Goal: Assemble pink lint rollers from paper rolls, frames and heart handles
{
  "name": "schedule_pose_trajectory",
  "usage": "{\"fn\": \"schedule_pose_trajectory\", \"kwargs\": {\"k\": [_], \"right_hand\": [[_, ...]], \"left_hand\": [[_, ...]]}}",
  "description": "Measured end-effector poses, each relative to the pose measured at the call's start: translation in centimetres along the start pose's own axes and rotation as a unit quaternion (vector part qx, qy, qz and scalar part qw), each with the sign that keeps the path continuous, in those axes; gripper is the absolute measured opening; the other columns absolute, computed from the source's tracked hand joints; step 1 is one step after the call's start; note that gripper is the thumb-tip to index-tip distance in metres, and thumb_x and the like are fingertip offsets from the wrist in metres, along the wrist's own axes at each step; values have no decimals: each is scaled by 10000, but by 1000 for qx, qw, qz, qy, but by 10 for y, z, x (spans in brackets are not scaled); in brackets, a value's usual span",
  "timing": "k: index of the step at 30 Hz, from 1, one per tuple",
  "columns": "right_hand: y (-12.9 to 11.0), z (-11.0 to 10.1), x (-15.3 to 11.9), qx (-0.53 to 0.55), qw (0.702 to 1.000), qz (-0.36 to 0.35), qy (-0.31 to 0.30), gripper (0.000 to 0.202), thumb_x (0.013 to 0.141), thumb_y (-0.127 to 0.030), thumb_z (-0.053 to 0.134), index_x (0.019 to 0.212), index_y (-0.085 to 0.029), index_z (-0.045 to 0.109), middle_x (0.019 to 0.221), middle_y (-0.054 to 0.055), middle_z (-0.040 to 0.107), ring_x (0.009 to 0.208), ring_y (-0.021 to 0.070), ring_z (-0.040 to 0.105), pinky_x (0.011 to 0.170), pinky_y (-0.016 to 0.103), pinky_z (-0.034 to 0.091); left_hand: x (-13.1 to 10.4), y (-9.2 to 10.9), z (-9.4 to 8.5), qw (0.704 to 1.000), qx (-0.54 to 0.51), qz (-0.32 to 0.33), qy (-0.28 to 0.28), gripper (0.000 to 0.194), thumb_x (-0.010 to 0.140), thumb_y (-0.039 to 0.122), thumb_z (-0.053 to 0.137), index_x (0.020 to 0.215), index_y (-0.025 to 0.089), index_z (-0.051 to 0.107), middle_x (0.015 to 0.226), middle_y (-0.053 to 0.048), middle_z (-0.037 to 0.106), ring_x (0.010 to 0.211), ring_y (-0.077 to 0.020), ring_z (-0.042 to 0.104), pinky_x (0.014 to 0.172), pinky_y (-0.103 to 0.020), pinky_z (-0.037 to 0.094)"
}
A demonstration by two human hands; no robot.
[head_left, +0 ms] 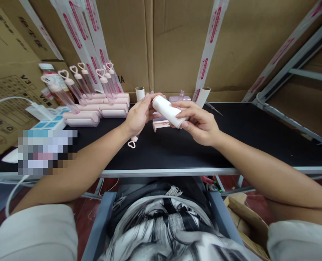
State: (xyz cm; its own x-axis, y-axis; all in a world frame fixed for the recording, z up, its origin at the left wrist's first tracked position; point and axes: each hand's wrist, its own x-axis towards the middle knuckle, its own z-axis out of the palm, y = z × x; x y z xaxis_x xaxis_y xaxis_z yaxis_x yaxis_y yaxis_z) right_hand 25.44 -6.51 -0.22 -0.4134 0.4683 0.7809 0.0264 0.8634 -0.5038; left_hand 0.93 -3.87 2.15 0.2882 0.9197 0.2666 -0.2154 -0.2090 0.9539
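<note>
A white sticky-paper roll [167,111] is tilted in front of me, above the black table. My right hand [201,121] grips its lower right end between thumb and fingers. At the upper left end, my left hand [140,114] is closed about the rim, with some fingers hidden behind the roll. Just behind and below the roll is a pale pink plastic part [161,125], partly covered by the hands. A pink heart-shaped handle end [132,144] shows on the table below my left wrist.
Several pink lint rollers [113,110] with upright heart-topped handles stand at the left. Cardboard tubes [204,96] stand at the back, near a lilac part [180,98] and a screwdriver [214,108]. A power strip [50,121] and bottle [54,83] are far left.
</note>
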Motion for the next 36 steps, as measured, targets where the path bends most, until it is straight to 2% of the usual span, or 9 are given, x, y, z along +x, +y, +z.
{"fn": "schedule_pose_trajectory", "kwargs": {"k": [6, 11, 15, 21, 25, 29, 32, 34, 36], "right_hand": [[5, -3, 1, 2, 999, 35, 27, 327, 946, -603, 798, 1162, -358, 824, 1494, 95, 705, 1384, 397, 665, 1054, 670, 628], [3, -3, 2, -1, 1000, 11, 8, 291, 964, -547, 800, 1199, -379, 829, 1503, 81, 697, 1287, 363, 716, 1015, 624, 646], [2, -1, 3, 6, 1000, 12, 12, 322, 949, -569, 811, 1207, -376, 814, 1491, 81, 701, 1348, 371, 684, 1050, 618, 630], [14, -5, 2, 93, 993, 71, -19, 998, 702, -728, 958, 1565, -400, 578, 1673, 98, 566, 1416, 353, 654, 1111, 518, 616], [17, -4, 0, 100, 990, 66, -77, 1125, 651, -730, 983, 1624, -378, 542, 1710, 119, 528, 1525, 369, 575, 1199, 530, 550], [14, 0, 0, 64, 991, 60, -96, 1014, 696, -680, 970, 1587, -354, 610, 1677, 116, 567, 1584, 397, 506, 1228, 558, 518], [15, -4, 2, 38, 996, 69, -46, 933, 708, -728, 941, 1517, -353, 667, 1569, 104, 653, 1464, 396, 609, 1204, 585, 532], [20, -10, 3, 34, 996, 87, -3, 890, 728, -785, 896, 1476, -352, 685, 1474, 91, 701, 1312, 375, 695, 1142, 587, 577], [25, -15, 3, 46, 994, 91, 42, 850, 749, -841, 840, 1428, -352, 698, 1422, 80, 716, 1216, 354, 723, 1052, 563, 632]], "left_hand": [[-1, -4, -4, 999, -6, 36, -10, 458, 1078, 610, 569, 1321, 254, 725, 1498, -79, 707, 1263, -254, 753, 985, -377, 663], [-2, -4, -2, 999, -35, 30, -26, 392, 1081, 531, 580, 1371, 289, 683, 1588, -69, 650, 1307, -262, 732, 1019, -426, 652], [-1, -3, -4, 999, -23, 28, -30, 423, 1075, 575, 578, 1379, 296, 674, 1600, -66, 644, 1370, -272, 701, 1067, -445, 632], [-9, -10, -3, 995, -3, 22, -100, 568, 985, 704, 689, 1362, 281, 651, 1484, -76, 707, 1405, -271, 675, 1166, -430, 581], [-13, -13, -1, 982, 93, 15, -162, 578, 970, 735, 689, 1283, 248, 695, 1521, -114, 665, 1493, -309, 600, 1258, -458, 511], [-6, -10, -5, 957, 241, 84, -138, 535, 1044, 660, 595, 1295, 215, 751, 1540, -135, 671, 1594, -325, 489, 1384, -491, 312], [4, -11, -16, 930, 337, 132, -66, 428, 1042, 495, 608, 1312, 201, 760, 1384, -124, 760, 1393, -314, 644, 1305, -503, 409], [10, -14, -25, 889, 434, 147, -24, 358, 992, 402, 638, 1241, 195, 792, 1267, -122, 796, 1253, -323, 693, 1219, -524, 480], [13, -16, -33, 840, 518, 156, -27, 305, 953, 360, 648, 1142, 199, 824, 1193, -127, 809, 1183, -335, 708, 1162, -534, 511]]}}
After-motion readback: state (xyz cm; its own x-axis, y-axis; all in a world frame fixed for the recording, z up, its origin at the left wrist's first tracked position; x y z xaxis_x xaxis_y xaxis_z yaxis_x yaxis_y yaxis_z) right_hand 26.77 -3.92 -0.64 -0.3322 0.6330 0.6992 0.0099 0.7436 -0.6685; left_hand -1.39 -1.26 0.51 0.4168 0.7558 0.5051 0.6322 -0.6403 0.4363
